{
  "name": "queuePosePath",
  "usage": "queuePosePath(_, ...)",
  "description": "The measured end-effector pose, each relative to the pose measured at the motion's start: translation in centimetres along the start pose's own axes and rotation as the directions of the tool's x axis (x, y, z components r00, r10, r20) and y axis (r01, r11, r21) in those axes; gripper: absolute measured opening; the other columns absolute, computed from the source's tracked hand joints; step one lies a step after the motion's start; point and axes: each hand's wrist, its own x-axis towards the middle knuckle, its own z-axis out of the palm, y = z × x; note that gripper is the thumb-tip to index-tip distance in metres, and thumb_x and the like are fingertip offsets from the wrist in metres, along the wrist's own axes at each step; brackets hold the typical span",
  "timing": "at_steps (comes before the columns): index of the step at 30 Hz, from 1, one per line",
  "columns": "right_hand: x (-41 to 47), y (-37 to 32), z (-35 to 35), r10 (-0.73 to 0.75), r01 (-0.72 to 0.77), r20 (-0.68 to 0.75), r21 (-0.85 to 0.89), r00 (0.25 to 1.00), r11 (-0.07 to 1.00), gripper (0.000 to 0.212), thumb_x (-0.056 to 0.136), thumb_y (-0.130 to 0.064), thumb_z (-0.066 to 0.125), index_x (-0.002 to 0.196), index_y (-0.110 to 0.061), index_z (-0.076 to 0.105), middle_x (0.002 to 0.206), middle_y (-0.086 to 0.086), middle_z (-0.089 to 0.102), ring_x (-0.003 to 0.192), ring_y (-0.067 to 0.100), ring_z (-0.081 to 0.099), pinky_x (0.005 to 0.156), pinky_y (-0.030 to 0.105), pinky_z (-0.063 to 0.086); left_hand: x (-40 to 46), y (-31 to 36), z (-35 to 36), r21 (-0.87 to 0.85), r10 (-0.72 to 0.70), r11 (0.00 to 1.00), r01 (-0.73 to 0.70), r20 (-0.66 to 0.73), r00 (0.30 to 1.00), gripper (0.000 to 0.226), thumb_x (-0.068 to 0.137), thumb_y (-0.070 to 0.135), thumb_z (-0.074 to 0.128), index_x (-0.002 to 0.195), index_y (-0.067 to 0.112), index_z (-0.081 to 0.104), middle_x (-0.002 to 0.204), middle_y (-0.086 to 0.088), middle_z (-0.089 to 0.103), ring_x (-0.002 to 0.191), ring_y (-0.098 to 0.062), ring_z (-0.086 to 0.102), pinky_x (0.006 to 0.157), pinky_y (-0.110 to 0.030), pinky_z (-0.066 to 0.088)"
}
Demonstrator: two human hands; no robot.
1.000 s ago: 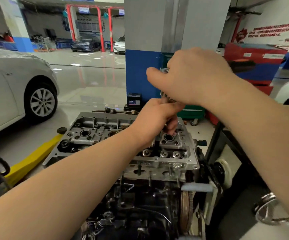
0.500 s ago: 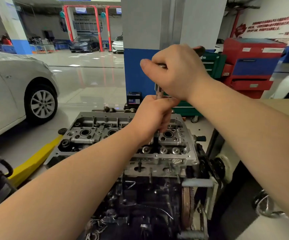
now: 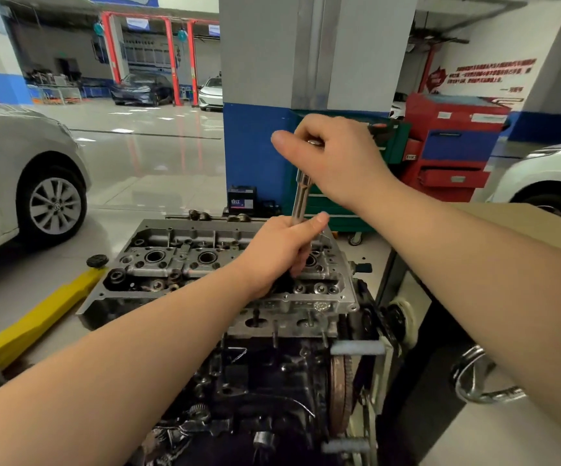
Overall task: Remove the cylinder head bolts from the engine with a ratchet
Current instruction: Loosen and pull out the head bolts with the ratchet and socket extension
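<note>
The engine [image 3: 265, 381] stood on its stand with the cylinder head [image 3: 178, 264] uppermost and in place. The right hand [image 3: 336, 159] gripped the ratchet [image 3: 312, 141] head; the left hand [image 3: 282, 250] held the extension [image 3: 300, 196] upright over a bolt hole at the head's right end. Bolt removal appeared unfinished; how many bolts remained could not be determined.

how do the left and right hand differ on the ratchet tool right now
The right hand is higher, gripping the ratchet's top end; the left hand is lower, wrapped round the chrome extension just above the cylinder head. The right thumb points out leftward; the left thumb lies along the shaft. Both hold the same upright tool.
</note>
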Motion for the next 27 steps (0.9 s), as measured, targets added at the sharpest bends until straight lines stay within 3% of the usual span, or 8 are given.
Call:
queuePosePath(4,0.7,0.0,-2.3,-0.044,0.069,0.258,-0.087,0.965,0.994,0.055,0.079,-0.076,0.057,0.089,-0.024,0.072,0.080,-0.003,0.068,0.079,0.017,0.064,0.078,0.046,0.054,0.2,-0.3,0.3,-0.072,-0.020,0.997,0.021,0.012,1.000,0.057,0.097,0.044,0.068,0.052,0.023,0.039,0.048,0.001,0.033,0.045,-0.018,0.022,0.048,-0.027,0.022)
queuePosePath(8,4.1,-1.3,-4.8,0.113,-0.031,0.582,-0.149,0.805,0.988,0.088,0.071,-0.094,0.044,0.095,-0.015,0.077,0.084,0.004,0.072,0.072,0.012,0.065,0.081,0.040,0.052,0.1,-0.5,0.0,-0.051,-0.005,0.999,0.007,0.034,0.999,0.056,0.095,0.049,0.068,0.052,0.025,0.041,0.050,0.000,0.033,0.046,-0.018,0.024,0.048,-0.027,0.024)
queuePosePath(11,6.4,-1.2,-5.6,0.195,-0.108,0.739,-0.165,0.645,0.980,0.065,0.091,-0.073,0.048,0.105,-0.019,0.081,0.098,0.001,0.079,0.095,0.024,0.074,0.097,0.047,0.053,-0.1,-0.5,0.1,-0.033,-0.003,0.999,0.004,0.020,1.000,0.055,0.095,0.051,0.068,0.053,0.025,0.043,0.051,0.001,0.035,0.044,-0.018,0.027,0.048,-0.025,0.028)
queuePosePath(13,7.3,-1.0,-5.5,0.182,-0.090,0.797,-0.160,0.576,0.983,0.055,0.101,-0.059,0.049,0.104,-0.014,0.080,0.099,0.010,0.078,0.095,0.036,0.071,0.095,0.050,0.050,-0.2,-0.4,0.0,-0.043,-0.009,0.999,0.010,0.016,1.000,0.055,0.097,0.048,0.067,0.054,0.024,0.042,0.051,0.002,0.036,0.044,-0.018,0.027,0.048,-0.025,0.027)
queuePosePath(17,8.1,-1.3,-5.9,0.128,-0.083,0.867,-0.100,0.481,0.992,0.052,0.100,-0.056,0.051,0.112,-0.014,0.077,0.104,0.010,0.077,0.091,0.026,0.069,0.099,0.050,0.050,-0.3,-0.2,0.0,-0.118,-0.036,0.992,0.039,0.028,0.999,0.052,0.101,0.039,0.066,0.060,0.021,0.038,0.052,0.001,0.033,0.049,-0.017,0.021,0.054,-0.035,0.017)
queuePosePath(20,8.3,-1.1,-6.4,0.109,-0.068,0.881,-0.088,0.461,0.994,0.049,0.096,-0.055,0.053,0.116,-0.017,0.077,0.104,0.004,0.077,0.090,0.023,0.070,0.099,0.046,0.051,-0.3,0.0,0.1,-0.132,-0.047,0.990,0.050,0.023,0.999,0.050,0.101,0.036,0.066,0.064,0.020,0.038,0.052,0.001,0.033,0.049,-0.017,0.020,0.054,-0.037,0.016)
queuePosePath(23,8.2,-1.1,-6.1,0.104,-0.017,0.862,-0.110,0.495,0.994,0.072,0.084,-0.079,0.056,0.111,-0.016,0.078,0.097,0.005,0.076,0.083,0.020,0.066,0.094,0.048,0.051,-0.3,-0.1,0.1,-0.138,-0.032,0.990,0.035,0.020,0.999,0.049,0.102,0.033,0.065,0.064,0.019,0.037,0.052,0.001,0.032,0.046,-0.016,0.021,0.050,-0.031,0.018)
queuePosePath(27,8.1,-0.3,-5.4,0.072,-0.018,0.834,-0.074,0.547,0.997,0.092,0.069,-0.094,0.057,0.107,-0.012,0.077,0.102,0.011,0.075,0.097,0.037,0.068,0.100,0.055,0.051,-0.5,0.0,0.1,-0.150,-0.028,0.988,0.028,0.003,1.000,0.047,0.103,0.031,0.064,0.065,0.020,0.038,0.051,0.003,0.034,0.044,-0.015,0.024,0.045,-0.026,0.024)
